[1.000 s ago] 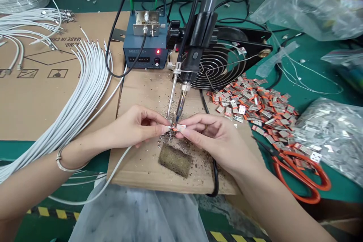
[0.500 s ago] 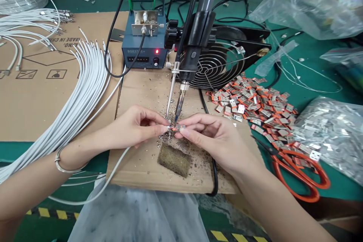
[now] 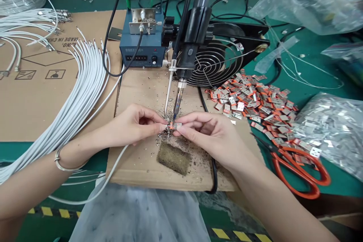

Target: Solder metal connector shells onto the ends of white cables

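Observation:
Between the fingertips of my right hand (image 3: 200,132) is a small USB plug (image 3: 177,125) with a metal shell and an orange part. My left hand (image 3: 141,124) pinches the end of a white cable (image 3: 117,162), which hangs from under the hand towards the lower left. Cable end and plug meet under the tip of a clamped soldering iron (image 3: 177,102). Just left of the iron, a thin bent solder feed tube (image 3: 168,96) points at the same spot. My fingers hide most of the joint.
A brown sponge (image 3: 173,158) lies below my hands on cardboard. To the left runs a bundle of white cables (image 3: 85,79). Behind stand a blue solder feeder (image 3: 143,51) and a fan (image 3: 215,64). At right are piled USB plugs (image 3: 255,102), orange-handled scissors (image 3: 300,174) and a plastic bag (image 3: 331,132).
The red light on the solder feeder has gone out. The whole view has shifted slightly. Both hands keep their hold, and the plug stays at the iron's tip.

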Tool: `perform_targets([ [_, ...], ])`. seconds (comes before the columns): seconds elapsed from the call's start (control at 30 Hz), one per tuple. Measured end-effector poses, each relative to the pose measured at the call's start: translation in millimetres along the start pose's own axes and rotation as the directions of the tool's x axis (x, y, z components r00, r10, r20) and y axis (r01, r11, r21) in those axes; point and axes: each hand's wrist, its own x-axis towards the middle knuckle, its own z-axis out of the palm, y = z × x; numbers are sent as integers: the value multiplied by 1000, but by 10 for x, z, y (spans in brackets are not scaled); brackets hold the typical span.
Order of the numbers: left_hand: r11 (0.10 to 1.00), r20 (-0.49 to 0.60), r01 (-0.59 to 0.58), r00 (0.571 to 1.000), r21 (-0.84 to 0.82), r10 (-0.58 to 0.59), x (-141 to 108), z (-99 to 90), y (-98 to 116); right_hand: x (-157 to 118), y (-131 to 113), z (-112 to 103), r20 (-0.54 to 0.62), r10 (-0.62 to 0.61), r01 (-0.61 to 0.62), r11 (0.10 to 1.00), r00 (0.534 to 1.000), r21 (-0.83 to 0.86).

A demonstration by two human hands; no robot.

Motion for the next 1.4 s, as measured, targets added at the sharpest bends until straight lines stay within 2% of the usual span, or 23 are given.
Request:
perform_targets([
  [0.13, 1000, 15, -26, 1000, -1, 26, 1, -1, -13, 1, 6, -8, -5, 3, -3, 1000, 1000, -6],
  [0.33, 999, 5, 19, 1000, 27, -20, 12, 11, 17, -4, 12, -10, 3, -4, 4, 1000, 1000, 19],
  [0.83, 1000, 15, 16, 1000, -12, -16, -5, 19, 45, -5, 5, -54, 80, -9, 4, 998, 997, 68],
  [1.1, 999, 8, 27, 1000, 24, -27, 12, 14, 19, -13, 3, -33, 22, -8, 8, 1000, 1000, -8],
  [1.4, 1000, 10, -15, 1000, 27, 14, 12, 17, 1, -10, 17, -28, 18, -7, 8, 1000, 1000, -19],
])
